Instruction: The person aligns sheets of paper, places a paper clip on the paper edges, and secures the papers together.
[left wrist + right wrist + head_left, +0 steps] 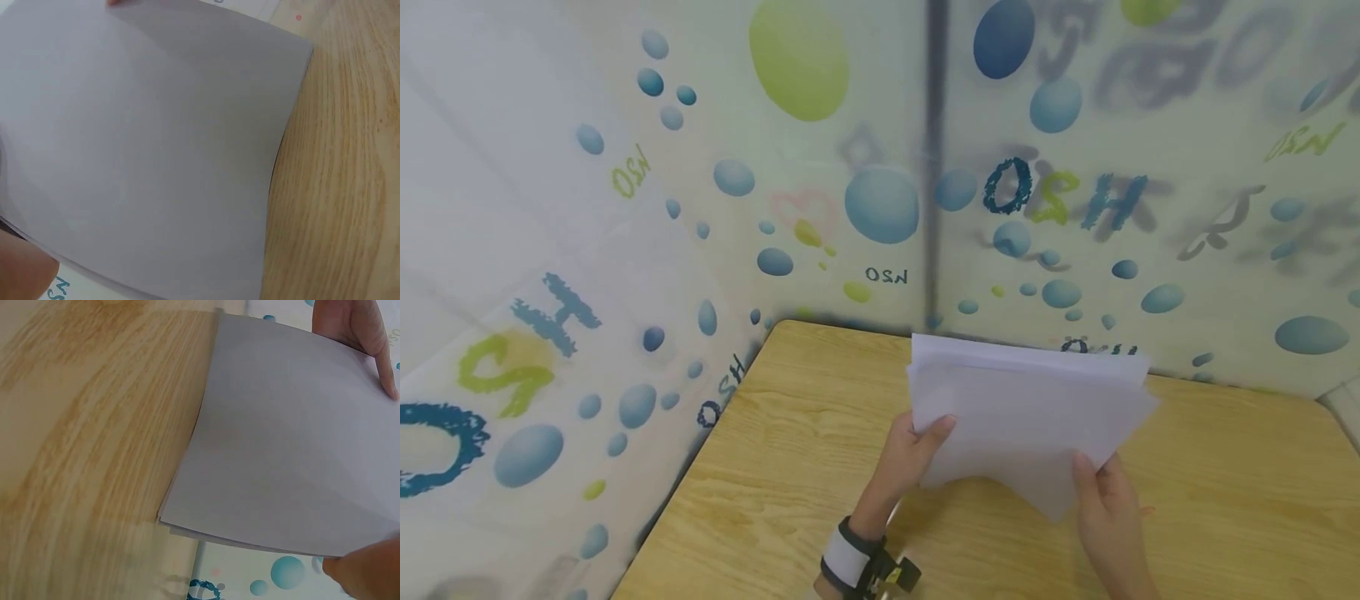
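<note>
Fingers (24,270) on paper (1022,417), long axis crosswise

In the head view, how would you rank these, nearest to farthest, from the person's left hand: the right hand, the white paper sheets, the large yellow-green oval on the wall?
From the left hand:
1. White paper sheets: in its grip, touching.
2. Right hand: across, at the sheets' lower right edge.
3. Large yellow-green printed oval: high on the pale wall, beyond the sheets.

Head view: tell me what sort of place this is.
Likely an indoor work corner, though for what I can't tell: a wood-grain table stands against bubble-patterned walls, and sheets of paper are held over it.
</note>
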`<state>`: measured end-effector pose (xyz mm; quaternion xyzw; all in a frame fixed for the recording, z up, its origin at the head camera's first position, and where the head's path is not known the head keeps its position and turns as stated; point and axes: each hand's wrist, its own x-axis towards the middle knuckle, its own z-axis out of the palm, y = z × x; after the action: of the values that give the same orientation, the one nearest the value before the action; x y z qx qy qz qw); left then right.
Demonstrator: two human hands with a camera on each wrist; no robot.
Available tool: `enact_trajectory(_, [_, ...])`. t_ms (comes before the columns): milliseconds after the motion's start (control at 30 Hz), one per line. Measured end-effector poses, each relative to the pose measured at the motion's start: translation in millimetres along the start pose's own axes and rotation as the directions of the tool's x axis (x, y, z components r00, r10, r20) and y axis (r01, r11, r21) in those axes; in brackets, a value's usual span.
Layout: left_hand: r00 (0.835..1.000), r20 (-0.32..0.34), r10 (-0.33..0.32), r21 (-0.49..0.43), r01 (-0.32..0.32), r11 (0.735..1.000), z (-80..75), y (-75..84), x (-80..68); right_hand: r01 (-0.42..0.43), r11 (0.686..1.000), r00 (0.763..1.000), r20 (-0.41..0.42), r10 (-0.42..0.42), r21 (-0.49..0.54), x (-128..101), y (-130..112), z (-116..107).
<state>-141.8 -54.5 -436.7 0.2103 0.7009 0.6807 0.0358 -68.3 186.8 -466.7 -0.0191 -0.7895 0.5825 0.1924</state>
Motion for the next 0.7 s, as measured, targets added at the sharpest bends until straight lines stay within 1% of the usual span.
enact_trajectory(133, [1.0,-0.018,0.004,-0.027,-0.005,1.0,0.2,-9.1,0.3,-0.05,0.999,0.999,-0.014,0.05,0.017,0.1,2.0,1.0])
enact_trajectory(233, [0.999,-0.036,-0.025,-0.042,0.024,0.999,0.4,-13.3,-0.2,-0.101,0.995,0.995,-0.016,0.101,0.017,-0.6,2.9,1.9])
enact_trajectory(333, [0.998,-0.042,-0.048,-0.037,0.047,0.998,-1.2,-14.0,-1.1,-0.13,0.991,0.991,-0.007,0.13,0.018,-0.7,2.9,3.1])
enact_trajectory(433, [0.998,-0.048,-0.043,-0.015,0.042,0.999,-4.4,-10.3,-2.2,-0.142,0.99,0.99,-0.002,0.142,-0.015,0.0,0.5,4.2])
enact_trajectory(567, [0.998,-0.057,-0.018,0.006,0.019,1.0,-7.6,-0.4,-2.1,-0.165,0.984,0.986,-0.015,0.164,-0.069,1.7,-5.6,4.5])
enact_trajectory(633, [0.998,-0.059,-0.007,0.007,0.007,1.0,-7.4,3.7,-0.9,-0.156,0.984,0.988,-0.014,0.155,-0.09,2.8,-8.9,4.1])
enact_trajectory(700, [0.998,-0.07,0.001,0.019,0.0,1.0,-6.1,6.1,1.0,-0.122,0.987,0.993,-0.016,0.121,-0.101,4.1,-11.8,4.5])
